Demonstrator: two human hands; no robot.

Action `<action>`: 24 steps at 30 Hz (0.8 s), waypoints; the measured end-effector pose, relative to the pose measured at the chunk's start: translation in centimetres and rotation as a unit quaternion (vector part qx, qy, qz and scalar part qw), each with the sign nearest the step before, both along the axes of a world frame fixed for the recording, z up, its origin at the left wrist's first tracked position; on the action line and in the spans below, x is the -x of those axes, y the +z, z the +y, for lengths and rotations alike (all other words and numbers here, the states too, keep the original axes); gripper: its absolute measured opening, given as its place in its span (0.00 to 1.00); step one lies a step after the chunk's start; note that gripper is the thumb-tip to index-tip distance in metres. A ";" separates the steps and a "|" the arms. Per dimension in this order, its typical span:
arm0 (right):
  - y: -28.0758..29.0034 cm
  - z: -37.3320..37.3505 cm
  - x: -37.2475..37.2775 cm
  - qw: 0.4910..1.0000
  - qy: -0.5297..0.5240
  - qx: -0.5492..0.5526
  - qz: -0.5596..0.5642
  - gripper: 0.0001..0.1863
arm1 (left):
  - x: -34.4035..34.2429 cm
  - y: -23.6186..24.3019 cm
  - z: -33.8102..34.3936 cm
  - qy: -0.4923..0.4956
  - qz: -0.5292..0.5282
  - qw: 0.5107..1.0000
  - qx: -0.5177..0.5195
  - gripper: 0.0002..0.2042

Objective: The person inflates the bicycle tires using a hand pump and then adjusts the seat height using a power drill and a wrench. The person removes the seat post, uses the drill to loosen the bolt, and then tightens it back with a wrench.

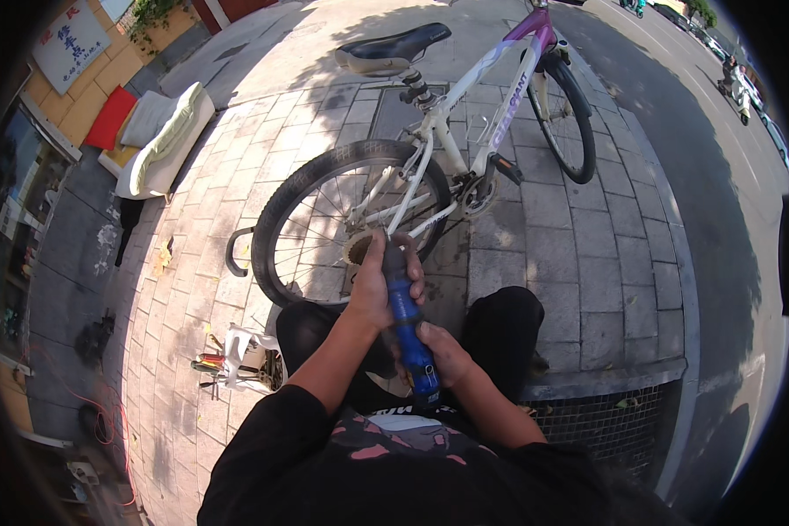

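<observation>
Both my hands are wrapped round a long blue cylinder (404, 311) with dark bands and a dark far end; its exact kind I cannot make out. My left hand (373, 289) grips it near the far end, thumb along one side and fingertips showing on the other. Lower down, my right hand (447, 352) closes round the near part, with its thumb against the side. Just beyond stands a white and purple bicycle (447, 131). Its rear wheel (276, 219) and cogs (357, 248) are nearest my left hand. The cylinder's far end overlaps the rear hub area.
On the left, a white toolbox-like holder (250, 355) contains several tools. A sofa (171, 145) with cushions stands by the shopfront. A metal grate (605, 425) lies at right, beside the kerb (688, 289) and road. An orange cord (124, 430) trails at lower left.
</observation>
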State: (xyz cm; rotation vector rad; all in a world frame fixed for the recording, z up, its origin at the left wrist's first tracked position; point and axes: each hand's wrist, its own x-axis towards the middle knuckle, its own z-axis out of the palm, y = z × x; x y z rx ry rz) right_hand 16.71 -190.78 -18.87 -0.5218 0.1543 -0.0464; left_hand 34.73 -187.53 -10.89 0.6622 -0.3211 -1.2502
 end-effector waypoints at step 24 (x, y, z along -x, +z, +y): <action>-0.9 -4.1 -1.4 0.984 -0.042 -0.125 -0.121 0.39 | -1.5 -0.7 -8.3 -0.102 0.122 0.983 0.093 0.27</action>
